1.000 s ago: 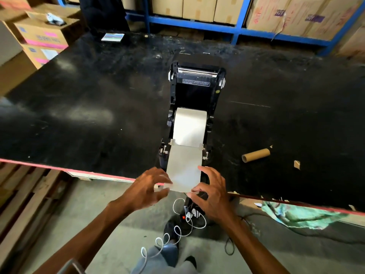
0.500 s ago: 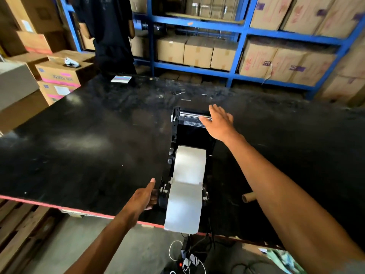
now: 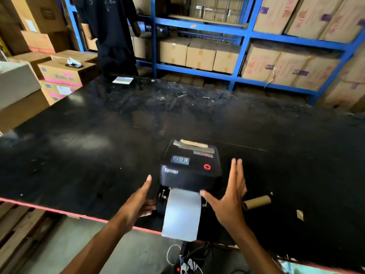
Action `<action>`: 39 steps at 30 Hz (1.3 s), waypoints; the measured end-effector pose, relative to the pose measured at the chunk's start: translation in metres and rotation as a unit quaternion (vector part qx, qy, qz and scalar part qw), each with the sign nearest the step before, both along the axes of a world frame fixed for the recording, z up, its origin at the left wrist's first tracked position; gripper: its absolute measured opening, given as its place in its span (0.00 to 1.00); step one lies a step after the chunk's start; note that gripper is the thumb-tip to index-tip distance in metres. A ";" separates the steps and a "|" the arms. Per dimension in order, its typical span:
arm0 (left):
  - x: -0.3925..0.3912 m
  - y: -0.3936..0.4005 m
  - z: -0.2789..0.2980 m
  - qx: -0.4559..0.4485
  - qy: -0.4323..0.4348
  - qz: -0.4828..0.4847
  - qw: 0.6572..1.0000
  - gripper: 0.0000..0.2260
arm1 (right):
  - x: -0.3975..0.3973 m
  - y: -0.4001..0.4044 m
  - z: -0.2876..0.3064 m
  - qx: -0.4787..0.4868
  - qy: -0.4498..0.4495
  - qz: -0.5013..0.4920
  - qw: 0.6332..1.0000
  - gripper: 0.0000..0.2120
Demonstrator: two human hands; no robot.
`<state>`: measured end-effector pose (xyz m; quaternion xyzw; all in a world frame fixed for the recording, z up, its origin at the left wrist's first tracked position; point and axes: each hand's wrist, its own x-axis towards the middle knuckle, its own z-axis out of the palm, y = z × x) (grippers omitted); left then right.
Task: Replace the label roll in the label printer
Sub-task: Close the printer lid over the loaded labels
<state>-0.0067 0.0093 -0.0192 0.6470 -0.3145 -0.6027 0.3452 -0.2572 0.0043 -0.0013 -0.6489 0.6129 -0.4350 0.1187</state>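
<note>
The black label printer [image 3: 189, 169] stands near the front edge of the black table [image 3: 88, 147], its lid lowered over the roll. A strip of white label paper [image 3: 181, 214] comes out of its front and hangs past the table edge. My left hand [image 3: 138, 204] rests against the printer's lower left front corner, fingers straight. My right hand [image 3: 227, 200] hovers just right of the printer with fingers spread, holding nothing. An empty brown cardboard core [image 3: 256, 202] lies on the table to the right.
A small cardboard scrap [image 3: 299, 215] lies right of the core. A coloured card [image 3: 122, 80] sits at the table's far edge. Cardboard boxes [image 3: 65, 74] are stacked at left, blue shelving [image 3: 197, 70] with boxes behind. Cables [image 3: 183, 262] hang below the table.
The printer lid has come down from upright to closed over the roll. My right hand left the lid's top and is now beside the printer. My left hand stays at the front left corner.
</note>
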 end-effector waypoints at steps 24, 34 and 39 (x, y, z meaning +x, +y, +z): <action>-0.007 0.001 -0.015 -0.054 -0.024 -0.017 0.998 0.38 | 0.011 0.029 -0.046 0.191 -0.366 0.022 0.910 0.16; -0.011 0.002 -0.017 -0.065 -0.028 0.006 0.997 0.22 | 0.006 0.028 -0.050 0.175 -0.349 0.020 0.920 0.11; -0.016 0.008 -0.014 -0.068 -0.019 0.028 0.997 0.21 | 0.007 0.029 -0.049 0.166 -0.342 0.017 0.925 0.09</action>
